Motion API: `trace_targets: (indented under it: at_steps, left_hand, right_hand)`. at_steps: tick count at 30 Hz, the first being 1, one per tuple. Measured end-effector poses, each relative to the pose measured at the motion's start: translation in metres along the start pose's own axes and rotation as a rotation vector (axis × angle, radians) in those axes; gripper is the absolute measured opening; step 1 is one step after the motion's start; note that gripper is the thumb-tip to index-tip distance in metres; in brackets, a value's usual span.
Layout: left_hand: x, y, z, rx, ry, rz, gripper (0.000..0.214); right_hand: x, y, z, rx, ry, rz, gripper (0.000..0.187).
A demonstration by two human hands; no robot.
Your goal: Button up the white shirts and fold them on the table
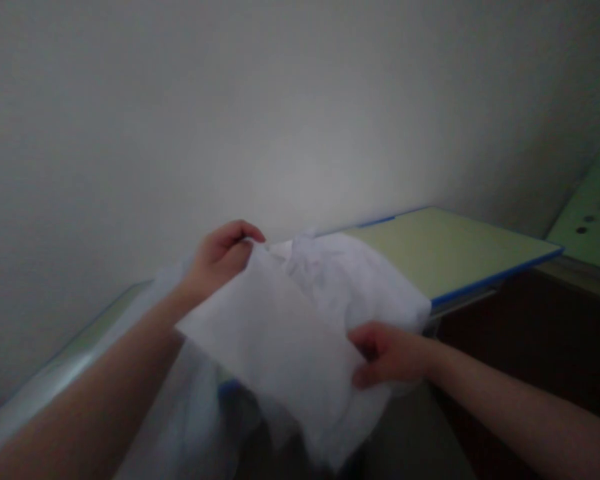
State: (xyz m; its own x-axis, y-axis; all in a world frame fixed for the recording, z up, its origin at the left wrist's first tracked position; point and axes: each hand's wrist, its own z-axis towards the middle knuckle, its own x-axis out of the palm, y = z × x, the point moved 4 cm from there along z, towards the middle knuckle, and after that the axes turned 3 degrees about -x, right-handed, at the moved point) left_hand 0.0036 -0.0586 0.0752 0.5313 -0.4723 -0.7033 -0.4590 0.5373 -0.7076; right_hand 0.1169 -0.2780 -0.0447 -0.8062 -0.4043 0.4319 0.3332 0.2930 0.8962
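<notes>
A white cloth (pixel 285 333), possibly a garment, is held up between my two hands over the near edge of the table. My left hand (pixel 227 257) pinches its upper edge. Lower and to the right, my right hand (pixel 387 353) is closed on the cloth's right side. A bunched, wrinkled part of white fabric (pixel 355 280) rests on the tabletop behind it. The cloth's lower end hangs down in loose folds and looks blurred.
The pale green table (pixel 480 250) has a blue edge and stands against a plain wall (pixel 280 120). Thin whitish material (pixel 190 407) drapes on the left, partly behind my left arm. A green panel (pixel 595 207) with dark round spots is at the far right, above dark floor (pixel 535 347).
</notes>
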Motion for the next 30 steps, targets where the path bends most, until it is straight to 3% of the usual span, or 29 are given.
trace_targets:
  at_steps: [3, 6, 10, 12, 14, 17, 21, 25, 28, 30]
  left_hand:
    - [-0.028, 0.025, 0.005, -0.145, -0.088, 0.020, 0.021]
    - [-0.041, 0.055, 0.003, -0.269, -0.093, 0.122, 0.026]
    - [-0.025, 0.081, -0.001, -0.298, 0.119, 0.494, 0.028]
    - [-0.008, 0.076, -0.004, -0.185, 0.173, 0.733, 0.026]
    - [0.013, 0.057, -0.007, -0.018, 0.151, 0.802, 0.025]
    - [0.051, 0.016, -0.013, 0.166, 0.141, 0.562, 0.022]
    - [0.100, -0.012, -0.011, 0.177, 0.205, 0.349, 0.030]
    - [0.122, 0.009, 0.001, 0.052, 0.198, 0.119, 0.034]
    - [0.127, 0.038, 0.004, -0.066, 0.239, -0.154, 0.030]
    - [0.132, 0.056, 0.001, -0.155, 0.272, -0.369, 0.031]
  right_hand:
    - [-0.026, -0.014, -0.010, -0.007, -0.145, 0.055, 0.031]
    - [-0.058, -0.018, -0.016, -0.128, -0.367, 0.145, 0.029]
    - [-0.093, -0.001, -0.012, -0.270, -0.624, 0.265, 0.024]
    - [-0.102, 0.011, -0.003, -0.300, -0.698, 0.287, 0.023]
    - [-0.106, 0.021, 0.010, -0.316, -0.734, 0.301, 0.024]
    - [-0.106, 0.029, 0.035, -0.329, -0.747, 0.306, 0.026]
    - [-0.103, 0.029, 0.070, -0.333, -0.755, 0.228, 0.028]
    - [-0.109, 0.018, 0.084, -0.389, -0.816, 0.205, 0.030]
    - [-0.114, 0.005, 0.083, -0.432, -0.755, 0.230, 0.032]
    - [-0.115, 0.000, 0.079, -0.429, -0.724, 0.126, 0.032]
